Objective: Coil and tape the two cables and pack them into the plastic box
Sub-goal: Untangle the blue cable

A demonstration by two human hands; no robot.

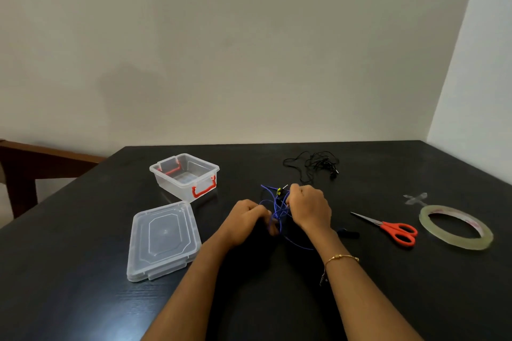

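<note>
You are early in the job: your left hand [246, 219] and right hand [310, 207] are both curled closed, fingers pressed together around the blue cable [278, 209] at the centre of the frame, and its thin strands loop loosely between your fists with a tail trailing toward lower right, so I judge the coil only begun and no tape on it yet. The black cable [313, 165] lies untouched in a slack tangle above your hands, near the far edge of the dark, matte table [83, 271]. The plastic box [184, 176], clear and rectangular with red latch handles, stands open and holds nothing, upper left of your hands; its translucent lid [164, 239] lies flat below it. To the right wait the orange-handled scissors [388, 228] with slim metal blades, and further right the flat ring of clear tape roll [455, 227], glossy and thin. Both coils, both tapings and the packing remain.
</note>
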